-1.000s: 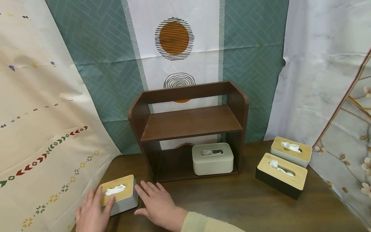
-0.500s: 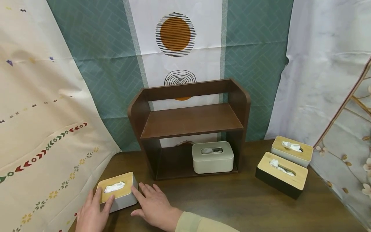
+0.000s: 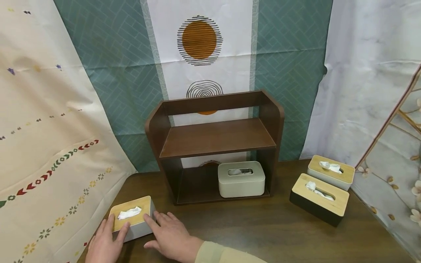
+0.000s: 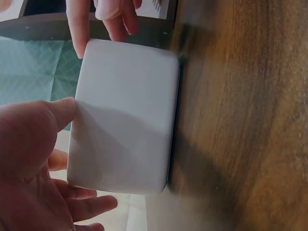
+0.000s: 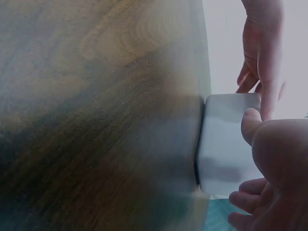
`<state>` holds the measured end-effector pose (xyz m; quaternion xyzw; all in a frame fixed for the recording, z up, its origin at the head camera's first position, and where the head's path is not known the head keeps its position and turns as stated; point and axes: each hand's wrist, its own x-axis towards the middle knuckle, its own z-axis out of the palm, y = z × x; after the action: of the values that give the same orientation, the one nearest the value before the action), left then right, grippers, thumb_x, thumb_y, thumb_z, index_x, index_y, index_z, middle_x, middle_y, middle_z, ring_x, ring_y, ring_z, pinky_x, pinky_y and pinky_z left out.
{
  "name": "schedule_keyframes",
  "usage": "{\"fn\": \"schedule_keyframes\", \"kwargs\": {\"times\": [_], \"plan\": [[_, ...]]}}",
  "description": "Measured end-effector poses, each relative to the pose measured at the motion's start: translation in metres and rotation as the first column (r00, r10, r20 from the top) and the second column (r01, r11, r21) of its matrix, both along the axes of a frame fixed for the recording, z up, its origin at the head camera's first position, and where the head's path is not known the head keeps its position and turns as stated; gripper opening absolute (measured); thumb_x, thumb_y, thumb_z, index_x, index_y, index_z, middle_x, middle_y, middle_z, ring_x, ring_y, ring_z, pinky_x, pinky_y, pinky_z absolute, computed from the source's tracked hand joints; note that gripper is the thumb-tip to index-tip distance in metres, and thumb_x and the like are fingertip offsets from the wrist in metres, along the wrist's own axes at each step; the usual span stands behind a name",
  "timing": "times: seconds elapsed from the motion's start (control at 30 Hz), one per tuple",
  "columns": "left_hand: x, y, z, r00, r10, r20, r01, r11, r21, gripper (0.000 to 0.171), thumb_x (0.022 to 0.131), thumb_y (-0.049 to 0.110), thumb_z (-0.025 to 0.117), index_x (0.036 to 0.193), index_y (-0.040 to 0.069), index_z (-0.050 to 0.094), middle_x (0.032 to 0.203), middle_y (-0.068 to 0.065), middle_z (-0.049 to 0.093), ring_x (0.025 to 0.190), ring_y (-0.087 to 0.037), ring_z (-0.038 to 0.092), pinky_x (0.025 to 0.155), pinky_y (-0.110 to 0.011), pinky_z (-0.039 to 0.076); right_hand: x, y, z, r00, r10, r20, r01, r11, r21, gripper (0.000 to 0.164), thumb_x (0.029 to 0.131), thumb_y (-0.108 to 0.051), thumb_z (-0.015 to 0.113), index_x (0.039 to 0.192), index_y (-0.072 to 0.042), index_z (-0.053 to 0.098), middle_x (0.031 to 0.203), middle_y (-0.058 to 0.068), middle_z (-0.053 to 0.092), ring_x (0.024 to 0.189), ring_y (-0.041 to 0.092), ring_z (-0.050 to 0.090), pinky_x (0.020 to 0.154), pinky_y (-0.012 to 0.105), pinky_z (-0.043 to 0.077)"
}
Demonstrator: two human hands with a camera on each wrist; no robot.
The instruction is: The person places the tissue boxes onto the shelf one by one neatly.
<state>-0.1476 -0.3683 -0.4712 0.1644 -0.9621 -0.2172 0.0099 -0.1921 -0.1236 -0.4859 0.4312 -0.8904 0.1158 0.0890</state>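
Wood-lidded tissue box point(image 3: 136, 220) on tabletop point(image 3: 250, 233), betw. hands: L hand point(image 3: 105, 241) at one end, R hand point(image 3: 172, 233) at other. Both grips wide, fingers spread. Best prob. even pressure both ends, box kept level.

Shelf point(image 3: 217, 138) stands toward back of table point(image 3: 250, 230), cloth point(image 3: 289, 73) behind it. Shelf box point(image 3: 241, 184) on its lower level, right side. Left box point(image 3: 135, 221) on table, left of and before shelf; left hand point(image 3: 105, 243) at its near left, right hand point(image 3: 171, 237) at its right end. Right of shelf, on table: front box point(image 3: 318, 199), rear box point(image 3: 332, 177) just behind.
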Motion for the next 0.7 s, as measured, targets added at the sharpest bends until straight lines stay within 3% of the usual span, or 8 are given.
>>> {"fn": "schedule_keyframes", "kwargs": {"times": [0.3, 0.47, 0.7], "plan": [[0.0004, -0.0015, -0.0037, 1.000, 0.003, -0.017, -0.004, 0.999, -0.032, 0.102, 0.113, 0.065, 0.046, 0.163, -0.020, 0.021, 0.159, -0.049, 0.031, 0.144, -0.070, 0.035, 0.113, -0.079, 0.036, 0.0013, -0.0043, -0.0020, 0.994, 0.052, 0.092, -0.049, 0.998, -0.031, 0.087, 0.108, -0.067, 0.053, 0.174, -0.015, 0.033, 0.170, 0.005, 0.047, 0.155, 0.010, 0.044, 0.125, 0.035, 0.040], [0.0024, 0.0010, -0.0019, 1.000, 0.000, -0.013, 0.000, 1.000, -0.010, 0.104, 0.112, 0.068, 0.046, 0.163, -0.019, 0.022, 0.159, -0.048, 0.032, 0.145, -0.068, 0.036, 0.110, -0.080, 0.039, 0.0027, -0.0070, -0.0013, 0.993, 0.046, 0.106, -0.040, 0.997, -0.065, 0.084, 0.109, -0.066, 0.052, 0.174, -0.015, 0.035, 0.168, 0.008, 0.050, 0.151, 0.013, 0.050, 0.122, 0.032, 0.042], [0.0081, 0.0069, -0.0041, 0.999, 0.042, -0.012, -0.042, 0.999, 0.020, 0.107, 0.110, 0.072, 0.045, 0.163, -0.017, 0.023, 0.162, -0.045, 0.030, 0.148, -0.066, 0.035, 0.111, -0.079, 0.039, 0.0067, -0.0068, -0.0012, 0.987, 0.045, 0.152, -0.028, 0.993, -0.111, 0.079, 0.111, -0.063, 0.050, 0.173, -0.016, 0.037, 0.166, 0.012, 0.051, 0.146, 0.018, 0.056, 0.116, 0.031, 0.049]]}}
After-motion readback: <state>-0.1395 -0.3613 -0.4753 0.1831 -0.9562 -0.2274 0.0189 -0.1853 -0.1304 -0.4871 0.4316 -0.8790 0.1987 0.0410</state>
